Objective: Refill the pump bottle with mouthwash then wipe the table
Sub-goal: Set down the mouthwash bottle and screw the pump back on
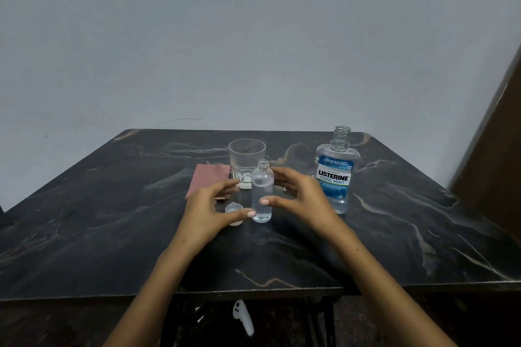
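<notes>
Dim, soft light — wide-angle edge distortion

A clear drinking glass [247, 162] stands upright toward the back of a black marble-patterned table [394, 220] set against a pale grey wall [225, 36], with a white handheld device [243, 317] on the floor below.

I see a dark, marble-patterned worktop [112, 220] with a dull sheen, a clear smooth plastic bottle [262, 191], a clear glass tumbler [246, 162], a matt pink cloth [210, 179], and a glossy-labelled mouthwash bottle [335, 177].
</notes>
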